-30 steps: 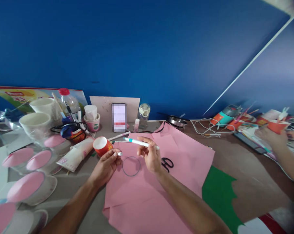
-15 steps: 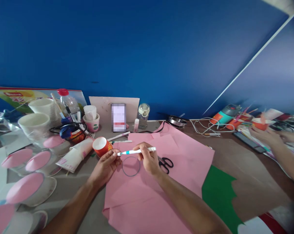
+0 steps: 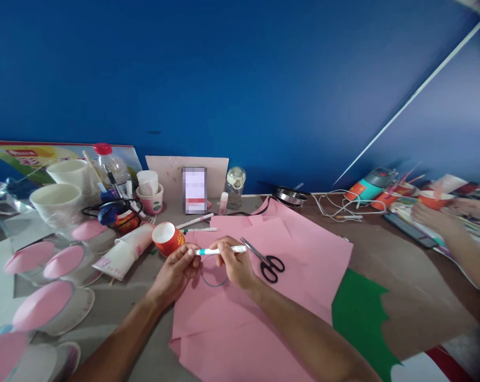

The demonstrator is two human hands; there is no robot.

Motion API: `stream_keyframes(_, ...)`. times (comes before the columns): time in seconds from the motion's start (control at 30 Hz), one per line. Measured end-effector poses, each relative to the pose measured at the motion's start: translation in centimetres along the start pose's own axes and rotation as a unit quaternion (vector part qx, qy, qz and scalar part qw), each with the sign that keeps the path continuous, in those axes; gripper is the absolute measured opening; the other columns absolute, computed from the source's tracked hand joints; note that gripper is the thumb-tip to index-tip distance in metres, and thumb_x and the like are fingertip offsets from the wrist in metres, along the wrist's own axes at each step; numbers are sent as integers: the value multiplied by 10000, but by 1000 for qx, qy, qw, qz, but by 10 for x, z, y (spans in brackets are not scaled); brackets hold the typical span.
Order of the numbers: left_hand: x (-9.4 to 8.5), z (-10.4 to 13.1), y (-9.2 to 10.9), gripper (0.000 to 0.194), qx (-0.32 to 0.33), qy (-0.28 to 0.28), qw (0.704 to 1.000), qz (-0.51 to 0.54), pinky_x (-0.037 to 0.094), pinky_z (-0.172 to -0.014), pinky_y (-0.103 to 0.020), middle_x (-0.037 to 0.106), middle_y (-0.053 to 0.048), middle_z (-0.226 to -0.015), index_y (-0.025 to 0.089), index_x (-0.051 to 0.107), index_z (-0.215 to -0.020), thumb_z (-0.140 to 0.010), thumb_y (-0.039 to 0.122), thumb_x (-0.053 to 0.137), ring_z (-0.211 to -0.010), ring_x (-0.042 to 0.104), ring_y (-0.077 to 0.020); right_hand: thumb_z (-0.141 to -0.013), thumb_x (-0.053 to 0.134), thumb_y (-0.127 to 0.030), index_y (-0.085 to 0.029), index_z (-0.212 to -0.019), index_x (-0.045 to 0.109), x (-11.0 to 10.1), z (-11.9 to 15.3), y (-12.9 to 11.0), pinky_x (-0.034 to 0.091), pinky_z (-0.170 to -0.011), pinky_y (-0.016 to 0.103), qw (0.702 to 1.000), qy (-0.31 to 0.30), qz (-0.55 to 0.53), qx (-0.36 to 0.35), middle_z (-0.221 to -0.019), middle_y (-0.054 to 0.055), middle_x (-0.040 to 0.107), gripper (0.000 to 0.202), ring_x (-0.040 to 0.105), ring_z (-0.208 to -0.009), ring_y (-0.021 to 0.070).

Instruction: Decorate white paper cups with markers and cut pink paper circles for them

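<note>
A white marker [image 3: 212,251] with a teal band is held level above pink paper [image 3: 263,318]. My right hand [image 3: 236,265] grips its barrel, with the white end sticking out to the right. At its left end, beside the teal band, the fingers of my left hand [image 3: 179,267] pinch the marker's cap, which they mostly hide. On the paper below is a drawn grey circle [image 3: 215,285], partly covered by my right hand. Black-handled scissors [image 3: 269,263] lie on the paper to the right. Just behind my left hand, a red paper cup [image 3: 168,239] rests on its side.
Pink-topped paper cups [image 3: 43,306] line the left side, near stacked white cups [image 3: 57,201]. A phone [image 3: 194,191] leans at the back beside a glass jar [image 3: 235,185]. Green paper [image 3: 361,318] lies right. Another person's hand [image 3: 434,220] works at far right.
My right hand and the marker have moved left, bringing the banded end into my left fingers. The scissors' blades now show. The other person's hand has shifted slightly.
</note>
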State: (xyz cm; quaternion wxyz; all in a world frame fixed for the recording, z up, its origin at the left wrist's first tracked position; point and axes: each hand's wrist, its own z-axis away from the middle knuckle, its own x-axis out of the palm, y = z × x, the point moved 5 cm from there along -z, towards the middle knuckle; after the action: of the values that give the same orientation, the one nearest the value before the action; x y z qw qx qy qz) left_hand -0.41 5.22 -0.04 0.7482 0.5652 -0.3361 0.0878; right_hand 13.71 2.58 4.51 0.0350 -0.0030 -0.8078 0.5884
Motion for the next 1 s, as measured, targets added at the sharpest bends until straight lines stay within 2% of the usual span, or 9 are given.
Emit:
stream_keyframes(0.27,10,6,6,323,25,60,996,-59,287,-370,-129,447,77,-489,167,602,-764,-678,429,770,-426,371,-46,-920,434,-478,-161,-773,625,5,4,9,340,-452,215,999,32,-23,-20,-506,-38,480,397,444,-449,95)
stream_keyframes(0.47,11,9,8,359,35,63,993,-99,282,-360,-125,447,87,-477,167,599,-769,-685,482,750,-391,348,-33,-931,424,-477,-164,-756,614,8,8,11,340,-443,220,997,55,-37,-39,-495,-41,476,406,416,-423,87)
stream_keyframes(0.73,6,10,7,382,35,55,987,-145,266,-384,-129,465,83,-487,170,581,-779,-718,528,701,-405,349,-34,-941,404,-486,-174,-785,604,12,15,16,380,-473,234,996,63,-37,-57,-523,-37,483,402,452,-455,98)
stream_keyframes(0.83,7,7,7,358,58,61,981,-174,283,-407,-146,448,85,-498,169,582,-821,-762,514,661,-424,353,-43,-921,416,-506,-175,-780,604,11,8,15,365,-461,226,997,57,-45,-23,-504,-40,494,406,433,-435,93)
stream_keyframes(0.93,9,7,12,353,118,83,967,-209,302,-434,-163,482,83,-548,197,550,-1044,-840,485,570,-443,366,-58,-896,449,-476,-176,-746,598,2,-7,16,338,-436,211,994,50,-85,50,-470,-47,493,367,415,-414,89)
stream_keyframes(1.0,7,9,17,367,158,98,949,-254,307,-437,-178,503,79,-576,212,503,-1137,-874,468,509,-445,375,-70,-890,461,-422,-180,-747,594,-13,-17,16,340,-450,206,990,90,-96,60,-501,-42,514,311,437,-446,92)
